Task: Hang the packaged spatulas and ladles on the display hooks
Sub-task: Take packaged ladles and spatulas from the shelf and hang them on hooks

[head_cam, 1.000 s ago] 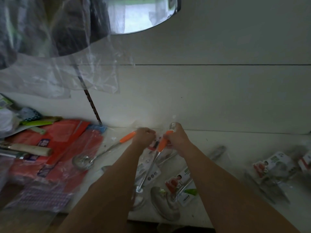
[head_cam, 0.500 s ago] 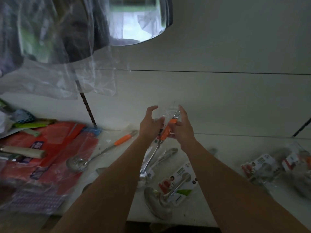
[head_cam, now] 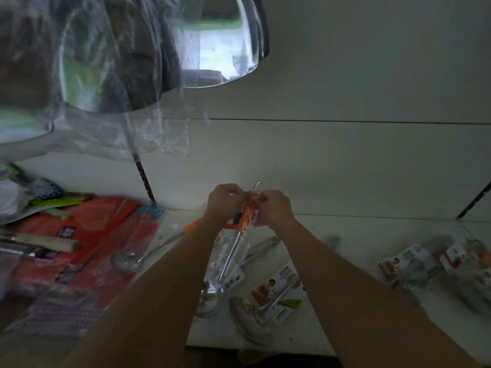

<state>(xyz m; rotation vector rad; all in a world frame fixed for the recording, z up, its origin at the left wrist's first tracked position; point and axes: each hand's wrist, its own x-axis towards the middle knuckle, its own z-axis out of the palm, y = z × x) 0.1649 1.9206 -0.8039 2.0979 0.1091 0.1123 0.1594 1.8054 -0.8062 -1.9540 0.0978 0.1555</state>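
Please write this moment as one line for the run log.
step: preparing ladle for hanging | left hand: pinches packaged ladle top | right hand: pinches same top | ladle: held above shelf | hung: not yet

Two bare forearms — no sleeves, watch or bracelet showing — end in the ungloved left hand (head_cam: 225, 200) and right hand (head_cam: 273, 208), no rings visible.
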